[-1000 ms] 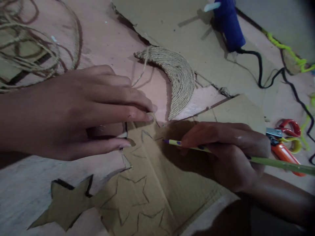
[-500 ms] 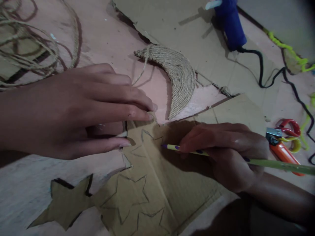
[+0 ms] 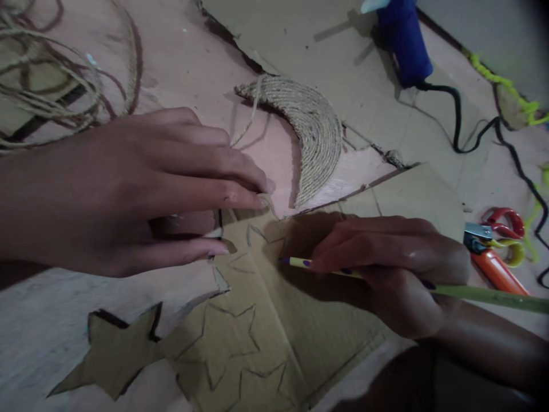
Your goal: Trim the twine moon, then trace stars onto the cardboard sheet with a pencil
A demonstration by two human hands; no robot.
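My right hand [image 3: 398, 269] is closed around a slim yellow-green pen [image 3: 493, 298] with purple spots. Its purple tip is at the cardboard sheet [image 3: 326, 332], beside a partly outlined star [image 3: 261, 246]. My left hand [image 3: 184, 177] lies with fingers stretched out and thumb apart, fingertips resting at the sheet's upper left edge. Below that outline, a full drawn star [image 3: 229, 343] and part of another star outline [image 3: 268, 386] show on the same sheet. A cut-out cardboard star [image 3: 120, 355] lies to the left, touching or close to the sheet.
A crescent wrapped in twine [image 3: 319, 137] lies above the sheet. Loose twine [image 3: 96, 86] coils at upper left. A blue glue gun [image 3: 405, 46] with a black cord rests on more cardboard [image 3: 283, 34]. Red-, yellow- and orange-handled tools [image 3: 500, 269] lie at right, near yellow fuzzy strands [image 3: 493, 74].
The pen tip has shifted slightly down and left from the end of the star's line. My left hand stays in place on the sheet.
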